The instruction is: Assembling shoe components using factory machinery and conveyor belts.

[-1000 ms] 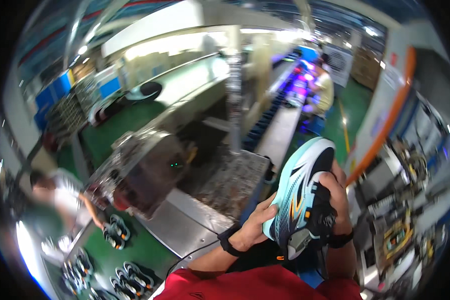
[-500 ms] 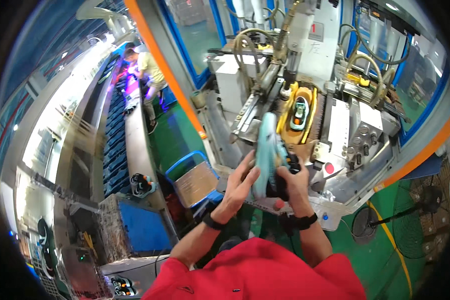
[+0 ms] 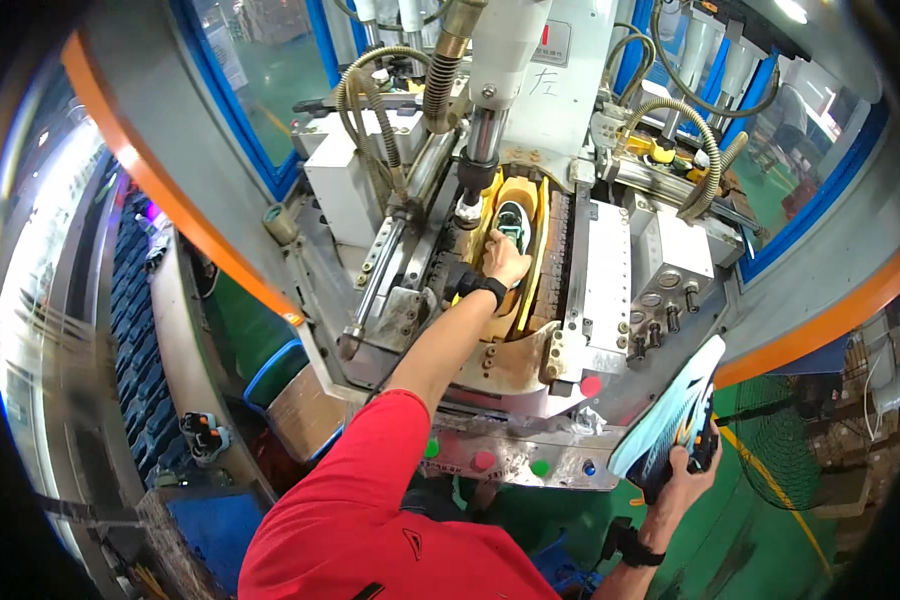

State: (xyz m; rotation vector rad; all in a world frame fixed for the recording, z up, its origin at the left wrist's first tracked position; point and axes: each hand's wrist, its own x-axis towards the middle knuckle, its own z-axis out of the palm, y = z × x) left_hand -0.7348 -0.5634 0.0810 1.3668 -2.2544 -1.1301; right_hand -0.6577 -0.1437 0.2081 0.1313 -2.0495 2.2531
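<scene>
My left hand (image 3: 507,260) reaches into the yellow mould (image 3: 537,215) of the machine. Its fingers are closed on the near end of a dark green and white sneaker (image 3: 512,221), which lies lengthwise in the mould; the fingertips are partly hidden. Off to the right, beyond the machine's front edge, my right hand (image 3: 688,482) grips a second sneaker (image 3: 675,408) by its dark upper. That one is tilted on its side, with its long pale blue and white sole facing up and left.
Metal clamps and a vertical press rod (image 3: 485,140) stand close around the mould. Coloured buttons (image 3: 484,460) line the machine's front panel. At left, another shoe (image 3: 205,437) sits at a conveyor's end, near a blue-framed cart (image 3: 305,410). A black fan (image 3: 780,440) stands at right.
Both hands were on the pale-soled sneaker in front of me. The left has let go and reached to the sneaker in the mould; the right has carried the other to the right. My view has shifted.
</scene>
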